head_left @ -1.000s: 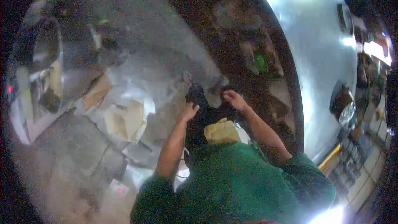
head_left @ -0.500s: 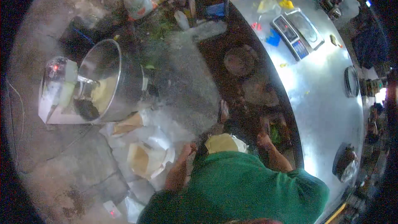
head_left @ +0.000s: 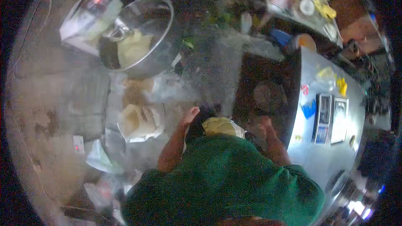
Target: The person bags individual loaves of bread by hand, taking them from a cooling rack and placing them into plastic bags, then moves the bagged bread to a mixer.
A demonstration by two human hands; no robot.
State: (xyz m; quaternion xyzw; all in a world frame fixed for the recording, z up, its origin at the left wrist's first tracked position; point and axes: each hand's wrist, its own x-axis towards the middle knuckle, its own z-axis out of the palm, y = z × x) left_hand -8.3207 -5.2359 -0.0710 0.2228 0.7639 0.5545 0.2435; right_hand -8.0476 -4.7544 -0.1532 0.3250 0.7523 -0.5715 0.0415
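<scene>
My left hand (head_left: 191, 115) hangs by my left side, over the floor, apart from any object; its blurred fingers look loosely open. On the other side, my right hand (head_left: 266, 123) hangs in front of the dark space beside the metal table (head_left: 303, 159), fingers loose and nothing visible in them. Between the hands, a crumpled cream-yellow thing (head_left: 222, 126) shows at the front of my green shirt (head_left: 234, 171). To the left of my left hand, an open paper sack (head_left: 136, 121) stands on pale sheeting.
A mixer (head_left: 90, 16) with a large metal bowl (head_left: 171, 12) stands ahead left, pale dough (head_left: 136, 48) inside. The metal table carries a scale (head_left: 323, 117) and yellow items (head_left: 341, 86). A cluttered table (head_left: 274, 10) stands farther back. Plastic bags (head_left: 102, 159) lie on the left floor.
My view has turned left: the mixer bowl now sits higher and nearer the middle, and the scale has shifted right and down. Both hands still hang at my sides.
</scene>
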